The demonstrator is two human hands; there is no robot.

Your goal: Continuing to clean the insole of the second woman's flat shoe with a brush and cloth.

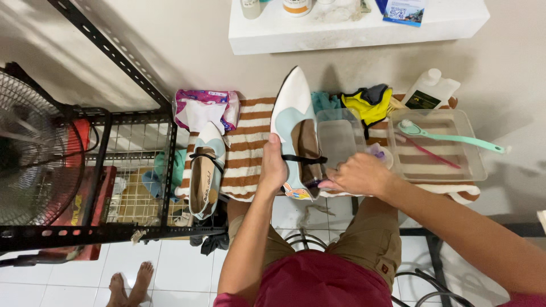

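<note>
Holding a white-and-pale-blue pointed shoe [293, 122] above the striped towel [250, 148], left hand [273, 166] clamped on its side, right hand [355, 174] closed at the heel. Matching second shoe [206, 169] lies just left; clear tray [441, 149] with green brush [449, 136] to the right.

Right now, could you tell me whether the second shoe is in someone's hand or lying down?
Lying down. The second shoe rests on the striped towel, untouched; both hands, left hand and right hand, are on the held shoe.
</note>
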